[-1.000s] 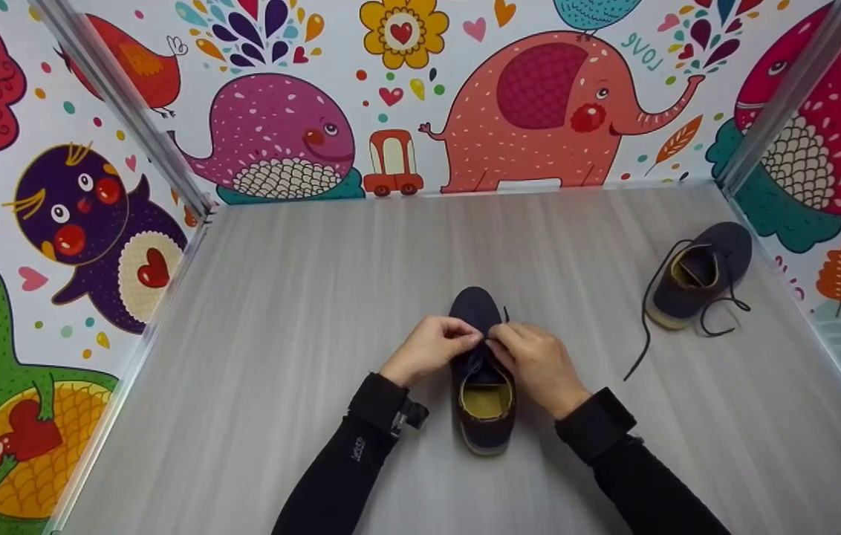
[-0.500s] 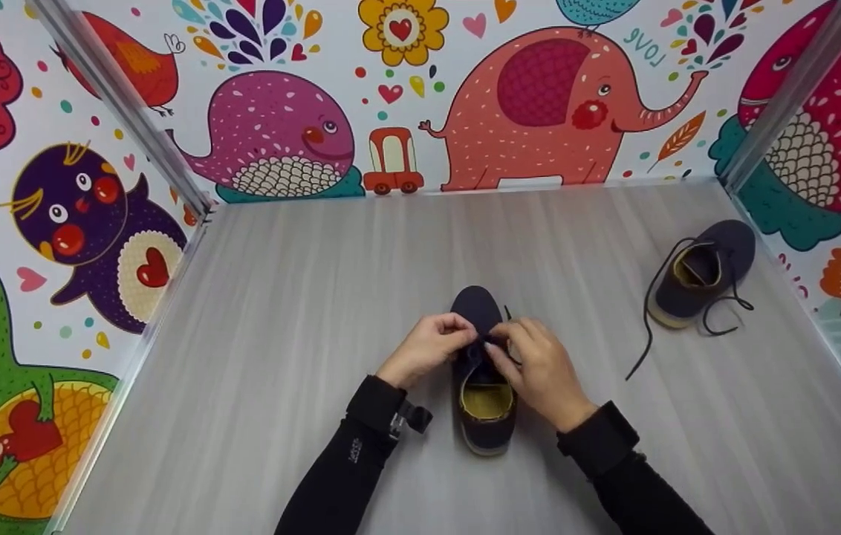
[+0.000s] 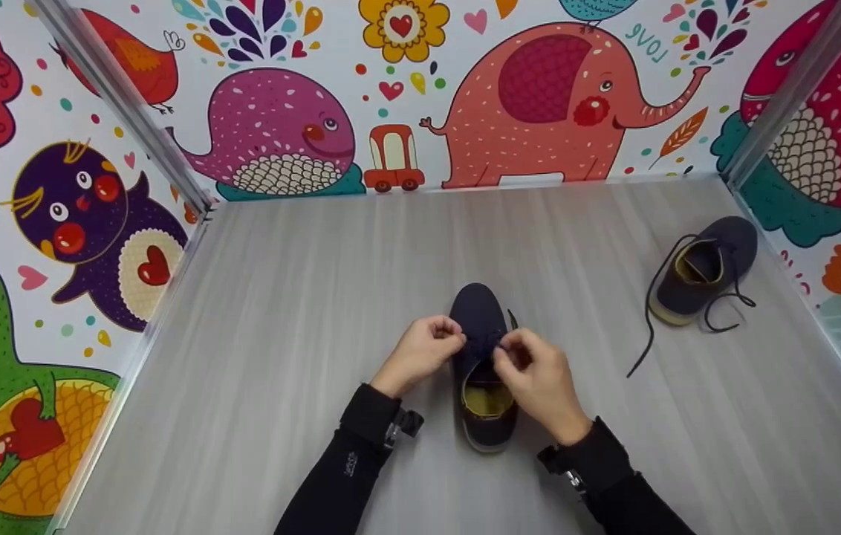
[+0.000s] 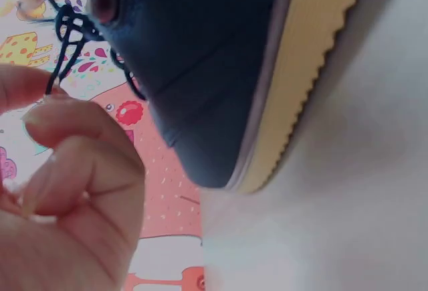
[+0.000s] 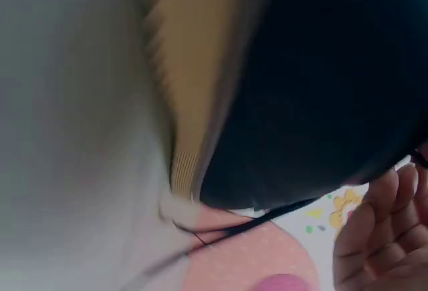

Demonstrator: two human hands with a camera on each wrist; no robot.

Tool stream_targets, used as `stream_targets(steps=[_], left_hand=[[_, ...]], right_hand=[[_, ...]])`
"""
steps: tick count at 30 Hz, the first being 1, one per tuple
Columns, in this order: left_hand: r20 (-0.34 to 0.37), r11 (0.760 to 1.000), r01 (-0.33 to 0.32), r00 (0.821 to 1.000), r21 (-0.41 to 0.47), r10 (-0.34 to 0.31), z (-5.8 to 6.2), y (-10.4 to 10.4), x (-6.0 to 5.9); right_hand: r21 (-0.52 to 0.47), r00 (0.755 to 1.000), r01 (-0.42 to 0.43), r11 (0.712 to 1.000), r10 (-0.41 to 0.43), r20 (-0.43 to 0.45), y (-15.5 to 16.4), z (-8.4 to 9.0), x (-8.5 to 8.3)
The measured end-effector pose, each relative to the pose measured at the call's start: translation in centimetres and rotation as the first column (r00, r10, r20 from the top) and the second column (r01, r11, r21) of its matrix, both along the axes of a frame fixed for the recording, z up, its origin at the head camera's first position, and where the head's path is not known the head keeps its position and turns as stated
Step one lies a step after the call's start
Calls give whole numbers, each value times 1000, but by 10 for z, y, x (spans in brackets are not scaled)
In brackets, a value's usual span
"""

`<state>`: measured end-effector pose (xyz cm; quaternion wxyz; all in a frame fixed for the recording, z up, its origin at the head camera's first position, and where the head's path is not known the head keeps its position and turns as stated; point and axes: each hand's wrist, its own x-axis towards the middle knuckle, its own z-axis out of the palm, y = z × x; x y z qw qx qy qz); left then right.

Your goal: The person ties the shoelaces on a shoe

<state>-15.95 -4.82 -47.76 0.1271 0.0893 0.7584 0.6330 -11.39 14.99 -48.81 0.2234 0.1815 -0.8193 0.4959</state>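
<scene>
A dark navy lace-up shoe point(image 3: 475, 306) with a tan sole lies on the floor, toe pointing away from me. My left hand point(image 3: 420, 355) is at the left of its lacing, thumb and fingertip pinching a loop of the dark shoelace point(image 4: 72, 27). In the left wrist view that loop runs to a loose knot over the tongue. My right hand point(image 3: 545, 386) is on the opposite side of the lacing, thumb and fingers pinching another part of the lace. A loose lace end point(image 5: 234, 231) hangs down past the shoe's right side.
A matching shoe point(image 3: 740, 241) stands at the right near the wall, its laces untied and trailing on the floor. Printed cartoon walls point(image 3: 406, 89) with metal corner strips enclose the grey wood-look floor point(image 3: 302, 297) at the back and both sides.
Both hands have moved apart and slightly toward the shoe's opening, drawing the lace out to each side. The right hand has turned, so its wrist camera now shows.
</scene>
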Motion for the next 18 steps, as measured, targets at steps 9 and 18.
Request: stream_targets(steps=[9, 18], left_hand=[[-18, 999, -19, 1000, -50, 18, -4, -13, 13], [28, 999, -40, 999, -8, 40, -13, -16, 23]], right_hand=[[-275, 894, 116, 954, 20, 447, 17, -4, 5], [65, 926, 279, 958, -286, 247, 27, -21, 4]])
